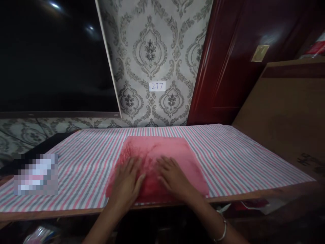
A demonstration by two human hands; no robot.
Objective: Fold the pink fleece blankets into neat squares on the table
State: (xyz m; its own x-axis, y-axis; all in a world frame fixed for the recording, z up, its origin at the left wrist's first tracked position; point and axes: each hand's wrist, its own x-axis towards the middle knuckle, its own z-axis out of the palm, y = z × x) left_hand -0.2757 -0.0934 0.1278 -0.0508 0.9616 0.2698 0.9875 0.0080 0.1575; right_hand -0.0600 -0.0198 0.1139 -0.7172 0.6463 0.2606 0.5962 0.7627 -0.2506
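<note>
A pink-red piece of fabric (175, 149) with a velvety sheen lies flat as a rough rectangle at the middle of the table's front side. Its left part has darker, brushed-looking patches. On that darker left half rests my left hand (128, 176), palm down with the fingers stretched out. My right hand (172, 173) lies on the fabric just right of its middle, fingers extended and slightly blurred. Both hands touch the fabric from above, and neither grips it. A striped cloth (228, 159) in pink, grey and white spreads under the fabric.
The table's wooden front edge (254, 195) runs below the striped cloth. A large cardboard box (286, 112) stands at the right. A pixelated patch covers something at the left. Behind are a dark screen (50, 61), a patterned wall with a "277" label (157, 86), and a dark red door (228, 61).
</note>
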